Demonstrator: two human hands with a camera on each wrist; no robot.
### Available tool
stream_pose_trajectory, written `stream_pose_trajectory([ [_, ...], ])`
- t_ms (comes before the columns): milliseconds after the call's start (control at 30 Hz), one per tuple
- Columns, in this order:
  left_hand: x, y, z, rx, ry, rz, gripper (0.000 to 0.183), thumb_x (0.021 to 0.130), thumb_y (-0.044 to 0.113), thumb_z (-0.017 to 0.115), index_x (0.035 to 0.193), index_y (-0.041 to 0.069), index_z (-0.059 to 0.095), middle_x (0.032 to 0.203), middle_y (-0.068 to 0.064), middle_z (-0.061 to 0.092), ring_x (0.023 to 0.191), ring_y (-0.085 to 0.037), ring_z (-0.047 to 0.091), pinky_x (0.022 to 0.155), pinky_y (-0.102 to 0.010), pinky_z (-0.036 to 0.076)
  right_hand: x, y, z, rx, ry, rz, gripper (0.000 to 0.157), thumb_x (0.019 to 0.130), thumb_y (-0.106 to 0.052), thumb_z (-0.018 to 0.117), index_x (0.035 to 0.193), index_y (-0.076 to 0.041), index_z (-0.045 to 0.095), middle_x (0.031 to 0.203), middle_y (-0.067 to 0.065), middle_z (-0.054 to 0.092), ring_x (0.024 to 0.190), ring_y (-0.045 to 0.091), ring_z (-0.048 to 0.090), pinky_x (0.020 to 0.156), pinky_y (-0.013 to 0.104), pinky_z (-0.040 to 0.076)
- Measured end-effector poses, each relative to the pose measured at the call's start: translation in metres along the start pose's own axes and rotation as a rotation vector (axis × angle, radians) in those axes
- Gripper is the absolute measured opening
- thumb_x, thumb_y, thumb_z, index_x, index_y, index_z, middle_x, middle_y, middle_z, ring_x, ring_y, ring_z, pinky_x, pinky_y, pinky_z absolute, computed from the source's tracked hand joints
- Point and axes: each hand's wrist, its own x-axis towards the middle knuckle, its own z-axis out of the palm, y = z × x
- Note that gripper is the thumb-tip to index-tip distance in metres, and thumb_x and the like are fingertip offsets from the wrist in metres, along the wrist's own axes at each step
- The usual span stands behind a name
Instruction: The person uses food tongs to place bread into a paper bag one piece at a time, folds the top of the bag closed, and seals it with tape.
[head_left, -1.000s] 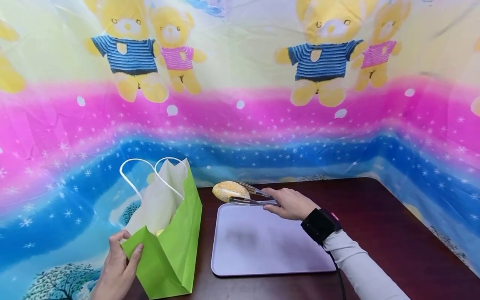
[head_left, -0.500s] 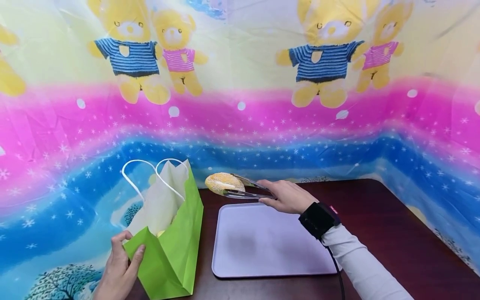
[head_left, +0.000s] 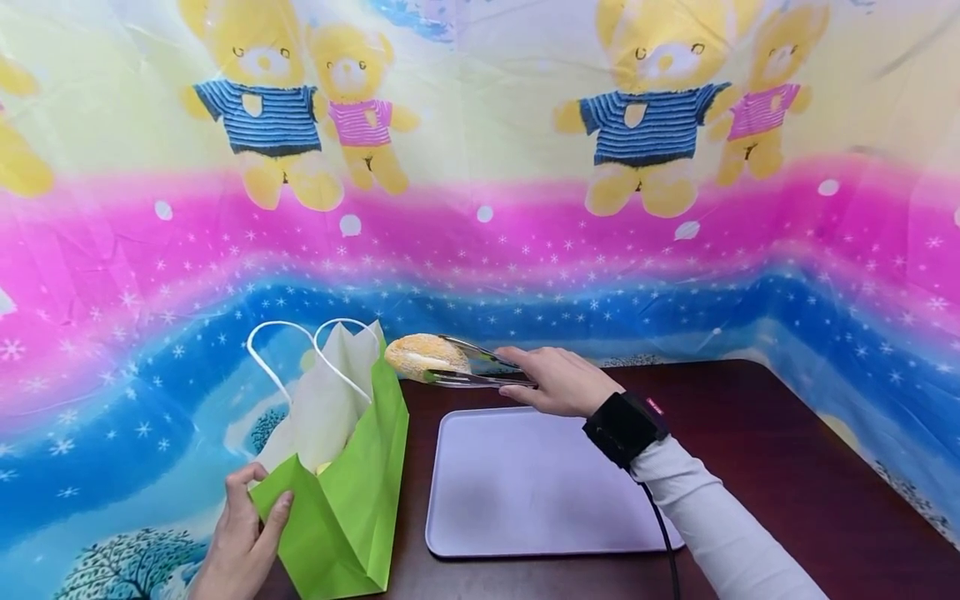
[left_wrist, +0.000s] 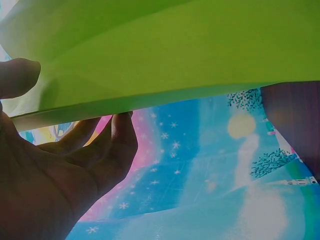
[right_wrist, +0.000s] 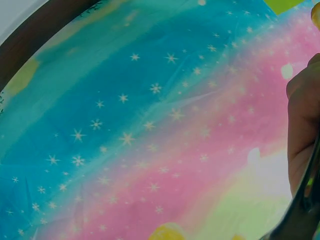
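My right hand [head_left: 562,381] grips metal tongs [head_left: 480,378], whose ends pinch an oval bread roll [head_left: 423,357] with a crumbly golden top and a pale split. The roll is held up in the air, overlapping the right rear edge of a green paper bag [head_left: 360,492] in the head view. With thumb and fingers, my left hand [head_left: 238,533] pinches the near left rim of that bag; the left wrist view shows the thumb on one side of the green paper [left_wrist: 175,50] and fingers on the other. A bit of something pale yellow [head_left: 322,468] shows inside the bag.
A pale lilac tray [head_left: 551,483] lies on the dark wooden table [head_left: 720,433], right of the bag. Two white looped handles [head_left: 264,360] stand up from the bag's top. A cable [head_left: 663,533] hangs from the right wrist. Printed bear cloth [head_left: 480,250] walls the table's back and sides.
My right hand has moved left and slightly up, carrying the roll in the tongs from above the tray's far left corner to the bag's edge. The left hand keeps its hold.
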Motion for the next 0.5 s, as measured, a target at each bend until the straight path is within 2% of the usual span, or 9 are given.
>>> stream_pose_trajectory([
  [133, -0.001, -0.001, 0.000, 0.001, -0.006, -0.006, 0.033, 0.104, 0.007, 0.049, 0.121, 0.001, 0.021, 0.060, 0.003, 0.027, 0.045, -0.005, 0.024, 0.046, -0.026, 0.026, 0.004, -0.005, -0.002, -0.011, -0.010, -0.008, 0.055, 0.099, -0.035, 0.063, 0.144, -0.007, 0.049, 0.068, -0.010, 0.049, 0.058, 0.005, 0.046, 0.068, 0.030, 0.048],
  [333, -0.002, -0.002, -0.001, 0.005, -0.008, -0.008, 0.033, 0.104, 0.007, 0.049, 0.120, 0.001, 0.021, 0.066, -0.001, 0.031, 0.047, -0.005, 0.025, 0.047, -0.026, 0.027, 0.013, -0.012, -0.006, -0.031, -0.007, -0.021, 0.056, 0.098, -0.035, 0.064, 0.145, -0.009, 0.048, 0.073, -0.009, 0.053, 0.060, 0.006, 0.047, 0.066, 0.029, 0.047],
  [500, 0.000, -0.001, -0.001, -0.003, 0.006, 0.022, 0.033, 0.103, 0.005, 0.049, 0.120, 0.001, 0.022, 0.067, -0.001, 0.031, 0.047, -0.004, 0.025, 0.047, -0.025, 0.027, 0.019, -0.020, -0.011, -0.062, -0.005, -0.025, 0.057, 0.098, -0.037, 0.063, 0.146, -0.011, 0.048, 0.089, -0.004, 0.063, 0.072, 0.009, 0.056, 0.075, 0.032, 0.050],
])
